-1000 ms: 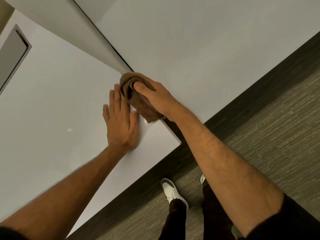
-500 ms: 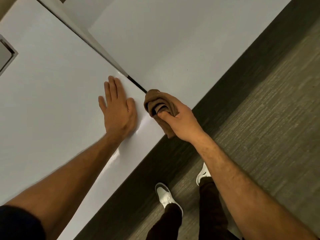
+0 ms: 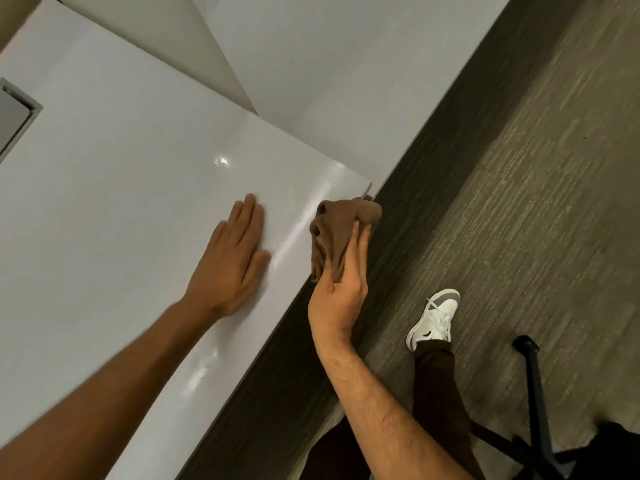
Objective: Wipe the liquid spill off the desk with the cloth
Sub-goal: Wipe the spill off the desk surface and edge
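A white desk fills the left, its front edge running diagonally above grey carpet. A black chair base stands on the carpet near 1 white shoe. The left hand lies flat near the front edge, fingers spread and grasping nothing. The right hand clenches the bunched brown cloth at the desk's front corner, partly overhanging. Wet streaks glisten between the 2 hands.

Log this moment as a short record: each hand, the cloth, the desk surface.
left hand: flat, palm down on the desk, fingers together
right hand: gripping the cloth at the desk's front edge
cloth: brown, bunched, partly past the edge
desk: white, glossy; small wet glints beyond the left hand
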Demonstrator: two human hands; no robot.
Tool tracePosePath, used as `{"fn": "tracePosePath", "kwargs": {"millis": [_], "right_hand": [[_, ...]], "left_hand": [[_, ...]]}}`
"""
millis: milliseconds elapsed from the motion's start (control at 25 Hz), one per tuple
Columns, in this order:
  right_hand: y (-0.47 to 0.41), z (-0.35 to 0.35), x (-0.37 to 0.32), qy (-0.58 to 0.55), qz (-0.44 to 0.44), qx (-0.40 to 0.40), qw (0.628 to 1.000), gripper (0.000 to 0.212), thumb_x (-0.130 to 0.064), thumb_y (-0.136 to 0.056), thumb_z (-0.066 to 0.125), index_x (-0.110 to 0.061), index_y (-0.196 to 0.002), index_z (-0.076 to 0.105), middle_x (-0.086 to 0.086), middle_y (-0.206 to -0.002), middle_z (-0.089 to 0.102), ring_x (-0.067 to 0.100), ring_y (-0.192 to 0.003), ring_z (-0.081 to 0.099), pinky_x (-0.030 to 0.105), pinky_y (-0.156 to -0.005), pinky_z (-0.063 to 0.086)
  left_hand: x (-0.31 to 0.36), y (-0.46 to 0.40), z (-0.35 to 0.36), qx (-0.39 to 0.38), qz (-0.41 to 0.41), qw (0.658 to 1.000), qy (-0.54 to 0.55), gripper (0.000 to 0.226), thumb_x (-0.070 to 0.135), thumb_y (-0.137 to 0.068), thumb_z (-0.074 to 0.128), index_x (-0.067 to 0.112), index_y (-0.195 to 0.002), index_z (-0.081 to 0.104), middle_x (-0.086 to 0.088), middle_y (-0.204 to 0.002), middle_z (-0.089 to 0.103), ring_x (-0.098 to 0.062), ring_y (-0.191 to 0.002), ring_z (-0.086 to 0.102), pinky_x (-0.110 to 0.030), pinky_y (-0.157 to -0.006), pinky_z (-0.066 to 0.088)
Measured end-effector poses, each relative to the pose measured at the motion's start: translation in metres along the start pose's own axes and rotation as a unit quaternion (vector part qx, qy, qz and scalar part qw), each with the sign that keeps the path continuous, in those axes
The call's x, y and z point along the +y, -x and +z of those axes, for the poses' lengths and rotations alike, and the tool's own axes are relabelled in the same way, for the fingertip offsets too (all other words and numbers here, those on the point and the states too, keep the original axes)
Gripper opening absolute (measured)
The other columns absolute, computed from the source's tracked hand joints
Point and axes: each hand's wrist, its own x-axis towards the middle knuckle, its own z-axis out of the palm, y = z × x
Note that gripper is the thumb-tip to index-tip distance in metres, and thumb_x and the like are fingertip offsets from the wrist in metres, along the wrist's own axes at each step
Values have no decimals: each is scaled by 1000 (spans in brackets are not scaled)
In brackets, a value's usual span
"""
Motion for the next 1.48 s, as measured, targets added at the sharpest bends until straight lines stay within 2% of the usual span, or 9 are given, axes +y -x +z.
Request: {"fn": "tracePosePath", "kwargs": {"millis": [160, 320, 480, 600, 880, 1080, 1200, 1320, 1480], "right_hand": [[45, -2, 12, 53, -61, -10, 997, 51, -15, -100, 54, -18, -149, 45, 2, -164, 34, 23, -152, 33, 49, -114, 44], [69, -20, 25, 184, -140, -83, 969, 58, -30, -97, 52, -33, -153, 36, -3, -166, 28, 33, -147, 32, 55, -110, 45], [4, -3, 6, 336, -183, -124, 916, 71, -57, -92, 56, -33, -155, 33, 6, -168, 14, 48, -150, 13, 66, -117, 29], [-21, 7, -4, 432, -196, -122, 872, 72, -66, -91, 44, -34, -154, 32, 11, -168, 17, 54, -149, 12, 70, -112, 31], [-77, 34, -36, 598, -308, -162, 722, 78, -58, -92, 60, -31, -157, 26, 13, -168, 18, 46, -149, 23, 67, -115, 20], [-117, 41, -54, 511, -355, -326, 712, 73, -65, -96, 47, -33, -158, 25, 6, -170, 19, 39, -152, 21, 61, -117, 18], [-124, 8, -47, 576, -372, -315, 656, 82, -75, -92, 37, -36, -161, 15, 4, -170, 15, 42, -152, 16, 73, -114, 17], [-117, 39, -52, 597, -348, -255, 677, 80, -75, -93, 30, -34, -160, 16, 8, -168, 21, 45, -148, 24, 76, -108, 22], [-103, 118, -61, 581, -321, -200, 720, 87, -77, -90, 34, -29, -161, 18, 13, -167, 22, 47, -146, 27, 79, -107, 19]], "left_hand": [[-30, 48, 7, -11, 12, 998, -60, 75, 61, -106, 9, 22, -169, -5, 3, -177, -14, -18, -164, -12, -44, -131, -10], [-35, 55, 14, -2, 18, 997, -73, 73, 59, -107, 11, 25, -169, -6, 3, -177, -12, -18, -164, -10, -38, -130, -13], [-40, 56, 14, -7, 17, 997, -79, 74, 61, -106, 10, 24, -169, -5, 3, -178, -11, -19, -164, -8, -40, -131, -12], [-39, 52, 14, -6, 22, 996, -89, 77, 64, -105, 11, 23, -169, -4, 3, -178, -11, -19, -164, -8, -44, -131, -11], [-39, 45, 13, 22, 34, 998, -54, 85, 69, -101, 22, 26, -169, -4, 4, -177, -11, -17, -164, -11, -44, -131, -9], [-43, 83, 9, 142, -98, 981, 94, 84, 60, -100, 37, 18, -169, 13, 1, -178, 2, -16, -164, -5, -33, -131, -9], [-68, 151, 22, 144, -197, 968, 62, 84, 68, -102, 27, 21, -169, 10, 4, -178, 0, -17, -164, -7, -43, -131, -9], [-86, 196, 33, 101, -288, 952, 24, 87, 72, -100, 19, 24, -169, -3, 6, -177, -11, -20, -164, -12, -60, -128, -2], [-93, 192, 39, 116, -281, 952, 21, 85, 71, -101, 21, 27, -169, -4, 6, -178, -10, -22, -164, -10, -63, -127, 4]]}}
